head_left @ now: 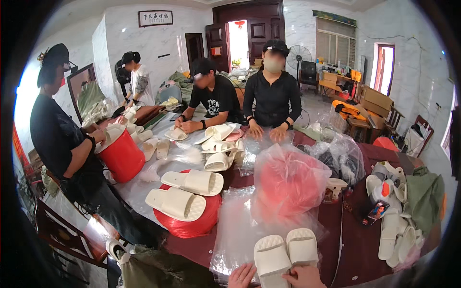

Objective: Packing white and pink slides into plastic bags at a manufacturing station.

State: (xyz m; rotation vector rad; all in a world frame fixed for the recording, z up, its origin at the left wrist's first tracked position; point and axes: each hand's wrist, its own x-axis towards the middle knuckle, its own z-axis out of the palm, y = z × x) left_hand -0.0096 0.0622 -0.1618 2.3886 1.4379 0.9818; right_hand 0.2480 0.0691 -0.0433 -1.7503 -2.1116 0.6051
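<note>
1. The left hand [241, 276] lies on clear plastic [230, 233], fingers close together, perhaps to keep the slippery sheet from sliding; I cannot tell whether it pinches the sheet
2. The right hand [305, 277] touches the near end of two cream slippers [272, 254], probably to steady them; its fingertips are partly hidden, so its grip is unclear
3. These slippers lie side by side on the plastic at the near edge of the worktop [357, 257], likely so the pair stays matched
4. Beyond them are one red bundle [290, 180] in clear film and, to its left, one round red bundle [180, 228] bearing two slippers [192, 182], which seems to serve as a stand
5. To the right, one phone [376, 212] leans on a slipper heap [391, 235], perhaps for easy viewing; overlap prevents a count
6. Farther out are one red bucket [124, 156] and four other people [271, 98]
</note>
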